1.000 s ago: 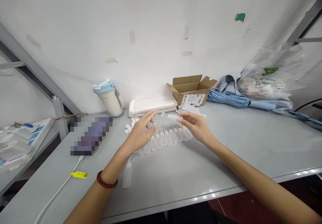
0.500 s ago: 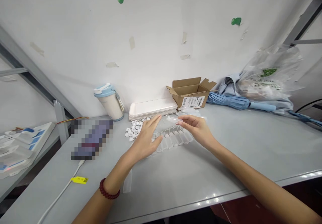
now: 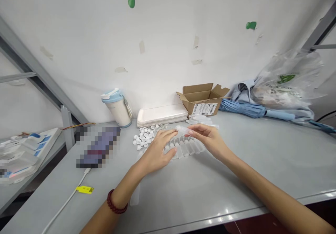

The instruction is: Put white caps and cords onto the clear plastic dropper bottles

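A small translucent plastic tube (image 3: 183, 130) with a whitish end is pinched between the thumb and fingers of my right hand (image 3: 211, 140). It points left, roughly level, above the table. My left hand (image 3: 159, 151) has its fingers stretched out and thumb apart, with the fingertips at the tube's left end; whether they touch it I cannot tell. Below the hands, several similar clear tubes (image 3: 187, 148) with thin loops lie side by side in a row. A pile of small white caps (image 3: 143, 137) sits just beyond my left hand.
Behind the hands are a stack of flat white trays (image 3: 162, 115), more clear tubes (image 3: 201, 119) and an open cardboard box (image 3: 206, 108). A cup (image 3: 119, 111) and a blurred phone (image 3: 98, 148) on a cable stand left. A folded blue umbrella (image 3: 241, 107) and plastic bag (image 3: 286, 87) lie right.
The tube in my right hand has turned, so its whitish end now shows more clearly beside my left fingertips. The whole view has shifted slightly.
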A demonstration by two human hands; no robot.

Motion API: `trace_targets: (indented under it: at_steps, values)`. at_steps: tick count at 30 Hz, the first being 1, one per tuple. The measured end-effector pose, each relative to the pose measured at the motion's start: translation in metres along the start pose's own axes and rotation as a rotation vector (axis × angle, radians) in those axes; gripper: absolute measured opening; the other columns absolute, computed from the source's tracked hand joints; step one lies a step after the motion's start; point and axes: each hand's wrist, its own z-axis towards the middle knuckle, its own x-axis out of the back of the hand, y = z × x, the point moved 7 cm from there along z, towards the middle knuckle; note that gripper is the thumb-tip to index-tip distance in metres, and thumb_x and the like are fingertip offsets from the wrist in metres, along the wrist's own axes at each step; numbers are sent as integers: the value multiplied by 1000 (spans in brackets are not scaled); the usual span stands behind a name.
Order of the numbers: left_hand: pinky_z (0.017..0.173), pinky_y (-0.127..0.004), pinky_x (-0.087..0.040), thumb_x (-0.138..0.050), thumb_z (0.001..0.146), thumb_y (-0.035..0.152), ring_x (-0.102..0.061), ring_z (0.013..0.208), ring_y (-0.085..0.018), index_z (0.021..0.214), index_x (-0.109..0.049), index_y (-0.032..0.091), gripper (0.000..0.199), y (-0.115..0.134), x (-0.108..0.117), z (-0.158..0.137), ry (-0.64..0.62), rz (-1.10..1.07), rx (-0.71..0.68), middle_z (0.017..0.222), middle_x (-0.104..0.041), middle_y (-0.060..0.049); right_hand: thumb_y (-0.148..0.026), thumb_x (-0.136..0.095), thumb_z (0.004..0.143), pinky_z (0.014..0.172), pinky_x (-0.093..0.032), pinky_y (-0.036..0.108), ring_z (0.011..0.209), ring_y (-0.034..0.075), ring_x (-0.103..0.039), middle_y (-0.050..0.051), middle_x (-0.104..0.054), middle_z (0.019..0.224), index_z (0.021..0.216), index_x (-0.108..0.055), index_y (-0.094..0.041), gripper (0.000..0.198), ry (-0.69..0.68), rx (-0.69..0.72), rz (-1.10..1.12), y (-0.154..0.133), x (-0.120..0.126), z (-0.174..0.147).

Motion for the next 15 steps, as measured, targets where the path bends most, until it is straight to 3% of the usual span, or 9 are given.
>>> trace_targets:
  at_steps: [6, 11, 15]
  values:
    - [92, -42, -47, -57, 82, 26, -46, 121, -26, 119, -58, 22, 38, -3, 2, 1, 14, -77, 71, 127, -56, -8, -41, -64, 78, 76, -49, 33, 81, 21, -67, 5, -71, 83, 91, -66, -17, 27, -119, 14, -24, -5, -12, -4]
    - [62, -28, -54, -53, 85, 33, -48, 119, -26, 115, -61, 25, 32, -4, 1, 1, -4, -166, 139, 126, -57, -6, -41, -61, 80, 78, -48, 33, 83, 20, -66, 6, -70, 87, 93, -66, -17, 28, -178, 31, -38, -5, -16, -6]
    - [74, -34, -54, -52, 86, 29, -51, 113, -24, 107, -65, 25, 25, 1, 5, 2, 38, -127, 56, 116, -63, -4, -41, -60, 81, 76, -48, 33, 84, 20, -66, 6, -69, 86, 94, -65, -16, 28, -204, 34, -44, -7, -18, -8]
